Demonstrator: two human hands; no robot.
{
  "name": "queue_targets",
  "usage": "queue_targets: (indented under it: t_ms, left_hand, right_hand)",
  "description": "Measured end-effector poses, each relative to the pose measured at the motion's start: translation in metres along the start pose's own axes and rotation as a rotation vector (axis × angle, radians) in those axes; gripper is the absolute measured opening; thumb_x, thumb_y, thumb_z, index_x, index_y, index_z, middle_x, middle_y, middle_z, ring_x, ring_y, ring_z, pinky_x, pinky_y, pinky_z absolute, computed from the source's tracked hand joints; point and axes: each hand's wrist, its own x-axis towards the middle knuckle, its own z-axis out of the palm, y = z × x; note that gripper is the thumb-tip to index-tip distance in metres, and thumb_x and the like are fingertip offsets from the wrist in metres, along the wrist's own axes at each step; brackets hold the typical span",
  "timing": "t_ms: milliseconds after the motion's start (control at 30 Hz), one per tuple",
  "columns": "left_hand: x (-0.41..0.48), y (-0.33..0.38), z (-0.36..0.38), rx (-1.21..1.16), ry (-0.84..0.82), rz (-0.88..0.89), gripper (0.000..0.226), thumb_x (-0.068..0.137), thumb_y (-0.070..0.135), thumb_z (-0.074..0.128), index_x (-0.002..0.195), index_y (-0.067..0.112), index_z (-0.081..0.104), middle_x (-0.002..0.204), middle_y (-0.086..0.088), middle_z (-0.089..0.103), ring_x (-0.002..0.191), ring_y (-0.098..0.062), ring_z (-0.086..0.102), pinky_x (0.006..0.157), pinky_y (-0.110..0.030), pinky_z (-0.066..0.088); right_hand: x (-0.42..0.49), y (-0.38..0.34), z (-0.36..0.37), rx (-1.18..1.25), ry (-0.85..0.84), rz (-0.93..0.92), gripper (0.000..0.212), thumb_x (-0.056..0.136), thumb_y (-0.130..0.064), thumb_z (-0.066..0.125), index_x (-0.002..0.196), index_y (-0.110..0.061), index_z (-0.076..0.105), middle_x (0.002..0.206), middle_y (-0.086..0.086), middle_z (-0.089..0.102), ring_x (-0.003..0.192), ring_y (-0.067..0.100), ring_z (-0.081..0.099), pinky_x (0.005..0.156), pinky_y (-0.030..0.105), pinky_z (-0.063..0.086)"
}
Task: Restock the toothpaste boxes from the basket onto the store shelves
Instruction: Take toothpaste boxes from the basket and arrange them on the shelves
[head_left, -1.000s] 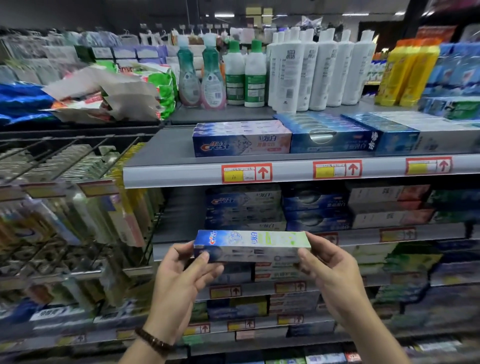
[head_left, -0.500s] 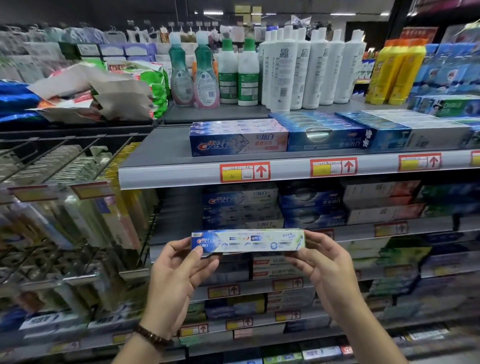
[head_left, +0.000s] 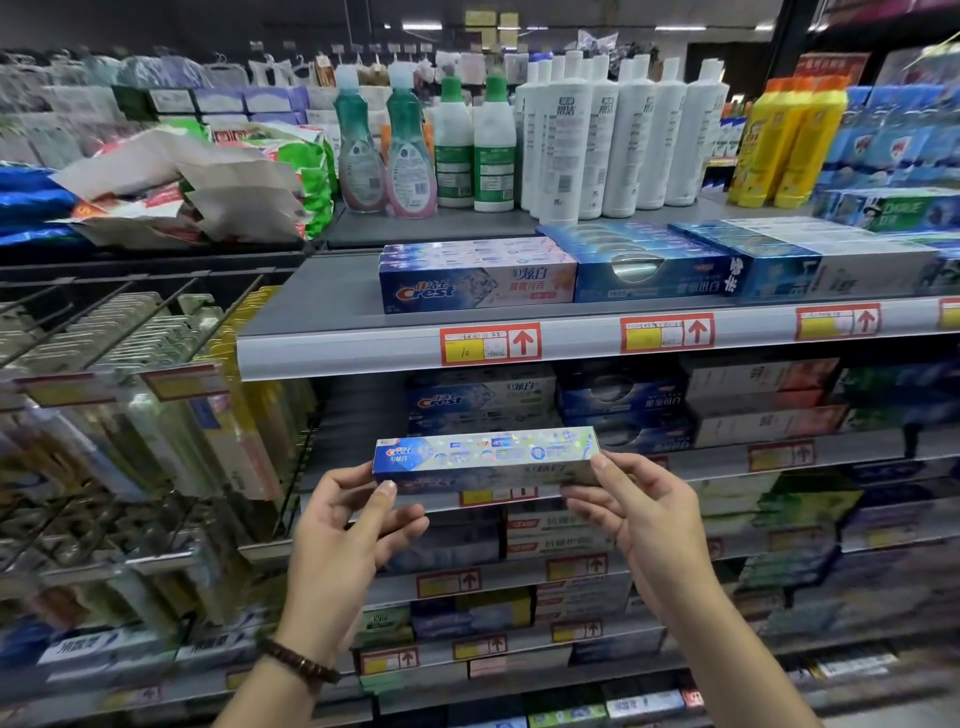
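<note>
Farthest left, toothbrush packs (head_left: 156, 415) are hung face-out on wire pegs, presumably so that each can be read and drawn off singly. Beside them the left hand (head_left: 348, 540), with a beaded bracelet (head_left: 298, 662) at its wrist, is curled round the left end of the toothpaste box (head_left: 485, 457). Its thumb is laid on the lower front edge and its fingers are tucked beneath.

The box is held level and lengthwise in the air, just in front of the second shelf (head_left: 857, 451). Its printed face is turned up toward the camera, apparently so that the label can be matched to the stock. Behind it a Crest stack (head_left: 480, 397) is laid long side forward on that shelf. A similar Crest row (head_left: 475, 283) is set on the shelf above, over a red price tag (head_left: 491, 345).

The right end of the box is pinched by the right hand (head_left: 639, 514), with the thumb on the upper corner and the fingers underneath. The grip at both ends is judged to keep the long, light carton from twisting and to leave its length free for sliding onto a stack. The basket is not seen.
</note>
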Motion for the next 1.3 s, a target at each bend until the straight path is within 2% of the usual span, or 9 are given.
queue_targets:
  t_ms: [133,467,600,700,833,967,1033,1167,1300]
  left_hand:
    - [0.004,-0.001,-0.004,0.023,-0.006,0.017,0.013,0.1,0.005,0.063,0.113,0.007,0.062,0.104,-0.014,0.062,0.082,-0.035,0.075,0.072,-0.037,0.066]
    - [0.012,-0.009,-0.005,0.128,0.014,0.05,0.015,0.097,0.012,0.069,0.111,0.007,0.066,0.108,-0.018,0.07,0.088,-0.033,0.076,0.083,-0.048,0.063]
    - [0.024,-0.01,-0.006,0.32,0.033,0.146,0.008,0.098,0.017,0.07,0.105,0.018,0.072,0.102,0.001,0.077,0.081,-0.016,0.075,0.081,-0.042,0.062]
    - [0.035,-0.009,-0.004,0.396,0.044,0.195,0.008,0.098,0.018,0.071,0.106,0.02,0.074,0.094,0.01,0.077,0.078,-0.01,0.072,0.084,-0.041,0.063]
    - [0.05,-0.012,0.0,0.442,0.037,0.226,0.011,0.098,0.024,0.071,0.108,0.025,0.076,0.098,0.011,0.078,0.086,-0.013,0.074,0.085,-0.042,0.063]
    - [0.061,-0.012,0.01,0.448,0.057,0.249,0.013,0.097,0.02,0.073,0.107,0.027,0.076,0.1,0.007,0.078,0.094,-0.012,0.074,0.083,-0.028,0.06]
    - [0.067,-0.014,0.013,0.467,0.059,0.243,0.014,0.096,0.019,0.075,0.105,0.03,0.074,0.101,0.005,0.078,0.094,-0.015,0.074,0.083,-0.028,0.059]
    - [0.081,-0.015,0.01,0.559,0.073,0.238,0.007,0.095,0.02,0.076,0.102,0.023,0.075,0.094,0.001,0.077,0.089,-0.017,0.073,0.077,-0.025,0.054]
    - [0.093,-0.014,0.01,0.666,0.12,0.219,0.007,0.095,0.021,0.076,0.09,0.016,0.073,0.074,0.003,0.068,0.067,-0.015,0.06,0.061,-0.027,0.043]
  right_hand:
    - [0.0,-0.003,0.004,-0.016,0.0,0.009,0.033,0.086,-0.023,0.074,0.107,0.002,0.072,0.107,0.02,0.079,0.092,0.042,0.078,0.074,0.035,0.067]
    - [0.008,0.0,0.002,-0.087,0.018,0.055,0.028,0.096,-0.024,0.072,0.106,0.002,0.071,0.107,0.017,0.08,0.091,0.041,0.079,0.074,0.038,0.067]
    - [0.023,0.002,0.005,-0.16,0.031,0.099,0.022,0.101,-0.024,0.069,0.11,-0.004,0.072,0.108,0.012,0.08,0.092,0.038,0.079,0.081,0.046,0.065]
    - [0.037,0.0,0.009,-0.256,0.076,0.063,0.017,0.101,-0.026,0.071,0.105,-0.011,0.078,0.099,0.007,0.081,0.085,0.026,0.079,0.073,0.038,0.062]
    - [0.053,-0.003,0.011,-0.337,0.113,0.025,0.016,0.101,-0.03,0.073,0.1,-0.015,0.079,0.081,0.002,0.078,0.072,0.016,0.07,0.068,0.03,0.057]
    - [0.069,-0.002,0.013,-0.382,0.13,0.007,0.016,0.1,-0.031,0.074,0.098,-0.016,0.079,0.081,0.004,0.079,0.072,0.017,0.072,0.07,0.033,0.058]
    - [0.077,-0.001,0.014,-0.416,0.151,-0.005,0.014,0.099,-0.03,0.075,0.099,-0.016,0.077,0.083,0.005,0.08,0.074,0.019,0.076,0.074,0.036,0.062]
    - [0.095,0.005,0.019,-0.462,0.187,-0.006,0.007,0.097,-0.024,0.076,0.1,-0.018,0.074,0.086,0.003,0.08,0.079,0.021,0.08,0.081,0.046,0.066]
    - [0.101,0.009,0.03,-0.561,0.217,-0.002,0.004,0.098,-0.024,0.072,0.1,-0.023,0.068,0.096,0.0,0.076,0.083,0.019,0.077,0.078,0.039,0.065]
